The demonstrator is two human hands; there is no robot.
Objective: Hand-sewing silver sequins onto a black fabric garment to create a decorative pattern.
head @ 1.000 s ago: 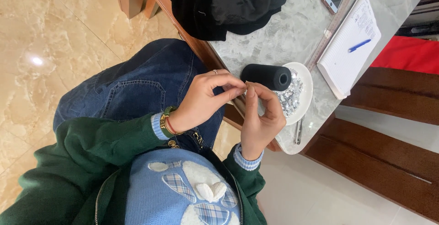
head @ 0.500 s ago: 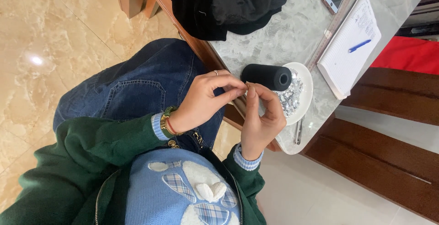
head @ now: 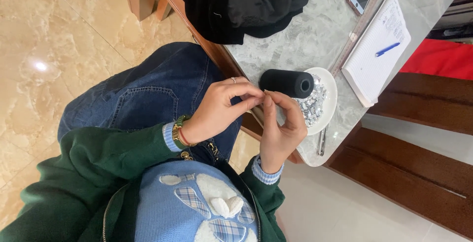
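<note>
Left hand [head: 221, 109]: fingertips pinched on something too small to tell.
Right hand [head: 281, 129]: pinched likewise, touching left.
Black spool [head: 287, 83]: just beyond, on white plate [head: 331, 94].

The bench [head: 305, 35] is finished in pale grey marble veined with white, edged in reddish-brown wood. A black spool [head: 287, 83] is laid across a white dish [head: 331, 99] filled with glittering silver pieces [head: 313, 105]. Black cloth [head: 246, 3] is heaped at the far end. A white lined notepad [head: 377, 55] is marked by a blue pen [head: 387, 49]. The floor [head: 59, 40] is tiled in glossy beige marble. Dark blue jeans [head: 148, 94] are worn with a dark green jacket [head: 84, 173] and a light blue sweater [head: 197, 207] patterned with white and plaid patches. A green and gold bracelet [head: 179, 129] is worn at the left wrist. A red surface [head: 441, 57] is seen at the right edge.
</note>
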